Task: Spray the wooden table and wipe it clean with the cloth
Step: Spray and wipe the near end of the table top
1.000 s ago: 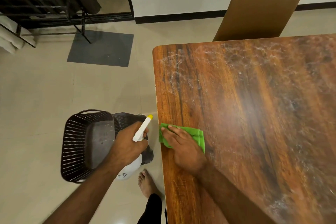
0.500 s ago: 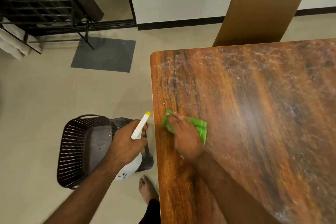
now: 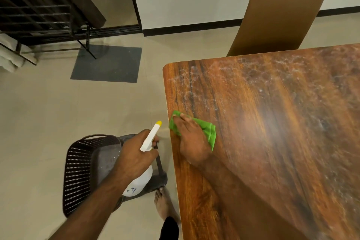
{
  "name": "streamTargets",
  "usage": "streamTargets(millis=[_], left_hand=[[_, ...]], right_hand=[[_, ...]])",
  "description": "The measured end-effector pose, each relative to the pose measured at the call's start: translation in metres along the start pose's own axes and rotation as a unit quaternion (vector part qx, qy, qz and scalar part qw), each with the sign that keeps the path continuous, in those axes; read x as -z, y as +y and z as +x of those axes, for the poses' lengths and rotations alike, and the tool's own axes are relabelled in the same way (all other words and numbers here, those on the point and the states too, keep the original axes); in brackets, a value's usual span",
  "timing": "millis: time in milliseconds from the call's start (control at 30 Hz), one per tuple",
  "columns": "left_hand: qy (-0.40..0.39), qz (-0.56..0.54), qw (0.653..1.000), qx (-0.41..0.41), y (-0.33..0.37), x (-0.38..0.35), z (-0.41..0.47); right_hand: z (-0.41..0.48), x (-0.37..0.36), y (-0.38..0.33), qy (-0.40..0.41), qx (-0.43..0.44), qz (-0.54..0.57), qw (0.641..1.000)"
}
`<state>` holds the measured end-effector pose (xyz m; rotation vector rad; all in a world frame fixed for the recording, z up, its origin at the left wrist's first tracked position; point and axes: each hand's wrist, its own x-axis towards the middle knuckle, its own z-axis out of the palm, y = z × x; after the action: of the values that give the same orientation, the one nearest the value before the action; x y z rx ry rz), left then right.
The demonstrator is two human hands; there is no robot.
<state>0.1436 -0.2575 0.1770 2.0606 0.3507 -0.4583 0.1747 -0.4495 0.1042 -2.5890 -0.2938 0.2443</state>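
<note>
The wooden counter [image 3: 272, 142] is cut off at the right and at the bottom of the view. Its far part carries whitish streaks, and a pale glare blurs the middle. Only the back of the brown chair [image 3: 282, 15] shows; its seat is hidden behind the counter. On the spray bottle [image 3: 141, 180], the neck and trigger are covered by fingers. Only the nozzle with its yellow tip and the round white body can be seen, and the dark marks on the body cannot be read. The green cloth [image 3: 208, 132] is about half hidden under a palm. The dark perforated basket [image 3: 78, 171] stands on the floor, partly behind the forearm and the bottle. A bare foot [image 3: 162, 202] stands near the counter's edge.

The left hand [image 3: 136, 154] is held over the floor beside the counter, above the basket. Its grip is curled round the bottle's neck, and the nozzle points up and away. The right hand [image 3: 191, 142] lies palm down on the cloth at the counter's left edge. Its grip is spread, with straight fingers pressing the cloth flat, and the forearm lies across the counter.
</note>
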Motion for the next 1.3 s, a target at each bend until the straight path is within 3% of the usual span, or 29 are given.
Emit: streamTargets(millis=[167, 433, 667, 900, 967, 1133, 1200, 1300], left_hand=[[-0.015, -0.002, 1.0, 0.011, -0.004, 0.007, 0.016], [-0.018, -0.01, 1.0, 0.014, -0.008, 0.015, 0.038], [-0.033, -0.009, 0.999, 0.008, -0.006, 0.024, 0.053], [-0.055, 0.047, 0.997, -0.026, 0.012, 0.026, 0.082], [-0.049, 0.075, 0.995, -0.042, 0.016, 0.025, 0.089], [-0.046, 0.032, 0.998, -0.036, 0.02, 0.027, 0.097], [-0.047, 0.025, 0.998, -0.033, 0.019, 0.028, 0.098], [-0.046, 0.027, 0.998, -0.029, 0.015, 0.03, 0.098]], right_hand=[[-0.026, -0.007, -0.003, -0.024, 0.04, -0.014, 0.999], [0.078, -0.007, -0.006, 0.022, 0.032, -0.007, 0.999], [0.012, -0.013, -0.016, 0.011, 0.002, -0.008, 1.0], [0.059, 0.001, -0.002, 0.096, -0.174, 0.017, 0.98], [0.04, -0.009, -0.015, 0.089, -0.15, 0.008, 0.985], [0.006, -0.006, -0.004, -0.001, 0.063, -0.027, 0.998], [0.027, 0.012, 0.015, -0.013, 0.022, -0.015, 1.0], [0.07, 0.023, 0.022, 0.077, -0.136, 0.006, 0.988]])
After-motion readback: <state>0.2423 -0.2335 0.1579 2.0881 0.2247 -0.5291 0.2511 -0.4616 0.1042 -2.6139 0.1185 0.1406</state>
